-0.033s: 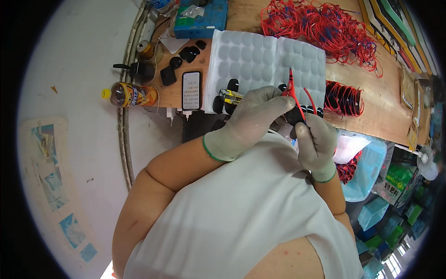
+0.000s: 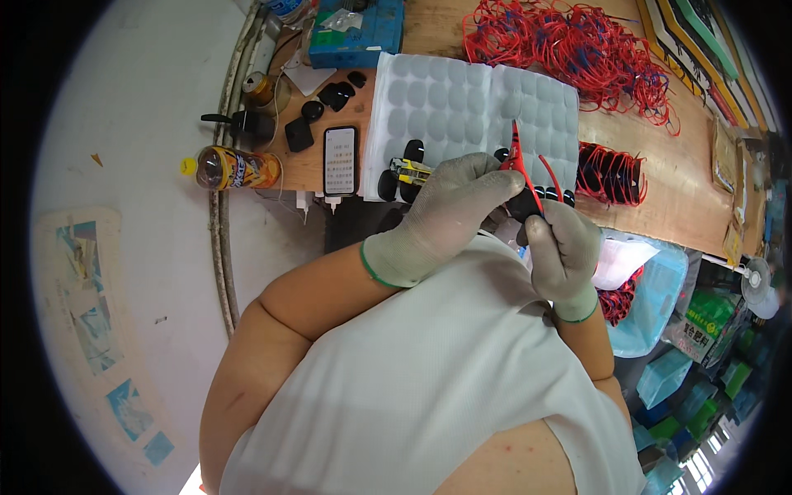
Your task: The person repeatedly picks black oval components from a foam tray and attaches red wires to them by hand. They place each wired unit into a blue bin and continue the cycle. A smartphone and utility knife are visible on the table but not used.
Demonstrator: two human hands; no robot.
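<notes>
Both of my hands wear pale grey gloves with green cuffs and meet over the near edge of a white moulded tray (image 2: 437, 99). My left hand (image 2: 450, 198) is closed, its thumb pressing on a smooth black rounded piece (image 2: 521, 205) and a slim red strip (image 2: 516, 157) that tapers upward to a dark tip. With thumb and fingers together, my right hand (image 2: 563, 252) pinches the lower end of the strip beside the black piece. A second red strip (image 2: 550, 175) rises just behind the right fingers. The fingers hide how these parts join.
Glossy black pieces and a yellow-and-black tool (image 2: 410, 172) lie on the tray's near side. Left stand a phone (image 2: 340, 161) and a drink bottle (image 2: 239, 168). Tangled red cords (image 2: 569, 54) lie at the back, a cord bundle (image 2: 610, 175) at right, a blue-lined container (image 2: 660, 289) below.
</notes>
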